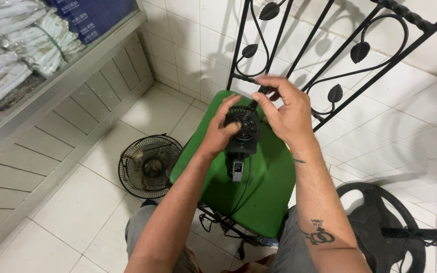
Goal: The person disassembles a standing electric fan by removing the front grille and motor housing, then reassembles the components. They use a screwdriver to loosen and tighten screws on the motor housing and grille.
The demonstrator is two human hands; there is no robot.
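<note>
Left hand [222, 132] grips the black vented plastic fan motor housing [242, 132] above the green plastic stool seat [269, 187], right hand [284, 112] pinching its far top edge, seemingly mid-disassembly, so steady twisting seems needed

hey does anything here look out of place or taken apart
Yes. A round black wire fan grille lies loose on the white tiled floor, apart from its fan. The left hand and right hand hold a black vented motor housing over a green stool.
</note>
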